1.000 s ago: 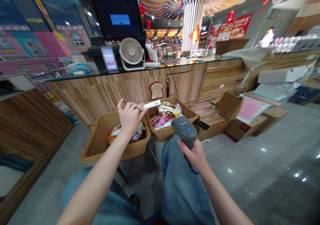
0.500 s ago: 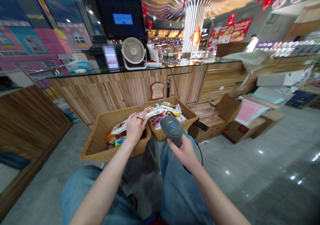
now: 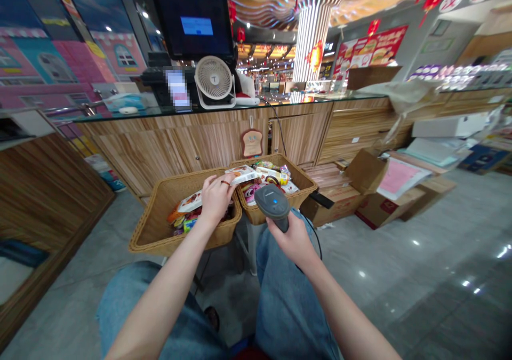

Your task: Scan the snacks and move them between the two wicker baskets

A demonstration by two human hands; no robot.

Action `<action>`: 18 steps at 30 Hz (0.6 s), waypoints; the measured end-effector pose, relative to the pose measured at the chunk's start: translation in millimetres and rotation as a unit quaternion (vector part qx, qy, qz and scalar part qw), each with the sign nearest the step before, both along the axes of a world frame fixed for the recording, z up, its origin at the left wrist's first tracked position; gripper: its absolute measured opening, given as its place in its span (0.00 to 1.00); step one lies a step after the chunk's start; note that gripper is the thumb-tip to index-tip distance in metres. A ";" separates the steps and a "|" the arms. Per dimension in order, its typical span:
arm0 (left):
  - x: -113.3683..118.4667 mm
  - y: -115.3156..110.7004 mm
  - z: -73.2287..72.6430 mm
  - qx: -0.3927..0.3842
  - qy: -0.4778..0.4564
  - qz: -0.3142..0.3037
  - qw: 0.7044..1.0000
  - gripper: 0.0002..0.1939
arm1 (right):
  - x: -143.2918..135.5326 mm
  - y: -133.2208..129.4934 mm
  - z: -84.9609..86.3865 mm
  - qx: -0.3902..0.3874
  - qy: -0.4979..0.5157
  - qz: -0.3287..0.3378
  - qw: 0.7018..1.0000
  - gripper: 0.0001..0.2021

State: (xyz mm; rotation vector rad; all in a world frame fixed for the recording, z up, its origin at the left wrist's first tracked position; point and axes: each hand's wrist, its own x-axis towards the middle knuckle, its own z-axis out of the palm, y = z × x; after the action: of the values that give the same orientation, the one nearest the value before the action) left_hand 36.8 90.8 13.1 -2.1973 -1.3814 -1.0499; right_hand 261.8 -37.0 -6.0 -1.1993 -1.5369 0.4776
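Observation:
My left hand grips a white snack package with orange print, above the shared edge of two wicker baskets. My right hand is wrapped round the handle of a dark grey barcode scanner, whose blue light is on and whose head faces the baskets. In the left basket lie another white package and colourful wrapped snacks. Several packaged snacks, one of them yellow and white, fill the right basket.
Behind the baskets stands a wooden counter with a monitor, a small fan and a phone. Open cardboard boxes are on the floor at the right. A cable hangs from the scanner.
My left hand and its package have shifted slightly left and toward the basket edge. The scanner in my right hand has moved slightly left and up.

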 end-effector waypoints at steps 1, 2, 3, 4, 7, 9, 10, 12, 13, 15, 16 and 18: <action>0.0 0.1 -0.4 -0.004 0.000 -0.001 1.000 0.11 | 0.0 -0.2 0.3 0.000 0.001 0.001 1.000 0.09; 0.0 0.1 -0.9 -0.007 -0.001 -0.001 1.000 0.11 | 0.0 -0.4 0.7 0.001 0.003 0.003 1.000 0.09; -0.1 0.1 -1.3 -0.009 -0.001 0.001 1.000 0.12 | -0.1 -0.5 1.0 0.002 0.006 0.006 1.000 0.09; -0.1 0.0 -1.6 -0.011 -0.001 0.004 1.000 0.12 | -0.2 -0.5 1.4 0.002 0.008 0.009 1.000 0.09; 0.1 -0.8 -1.2 -0.017 -0.001 0.011 1.000 0.12 | -0.3 0.2 1.2 0.002 0.011 0.012 1.000 0.09; 0.4 -1.2 -0.1 -0.021 -0.002 0.011 1.000 0.12 | -0.1 1.0 -0.2 0.001 0.009 0.009 1.000 0.09; 0.4 -1.3 0.3 -0.023 -0.002 0.010 1.000 0.12 | 0.1 1.3 -1.1 0.000 0.009 0.008 1.000 0.09; 0.2 -0.9 0.5 -0.025 -0.002 0.009 1.000 0.12 | 0.5 1.8 -2.9 -0.002 0.009 0.008 1.000 0.09; 0.0 -0.5 0.2 -0.023 -0.002 0.008 1.000 0.12 | 0.6 1.9 -3.5 -0.002 0.009 0.008 1.000 0.09; -0.6 0.2 -1.4 -0.018 -0.003 0.005 1.000 0.12 | 0.7 1.8 -3.6 -0.002 0.009 0.008 1.000 0.10; -0.7 0.5 -2.3 -0.014 -0.004 0.004 1.000 0.12 | 0.5 1.7 -3.2 -0.002 0.009 0.008 1.000 0.10; -0.8 0.7 -3.5 -0.009 -0.004 0.002 1.000 0.12 | 0.1 1.4 -2.2 0.000 0.009 0.006 1.000 0.10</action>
State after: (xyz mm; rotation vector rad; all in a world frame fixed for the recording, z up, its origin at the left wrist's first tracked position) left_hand 36.0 91.6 9.6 -2.2039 -1.4027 -1.0497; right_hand 261.9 -35.6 -8.3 -1.1834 -1.5307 0.4948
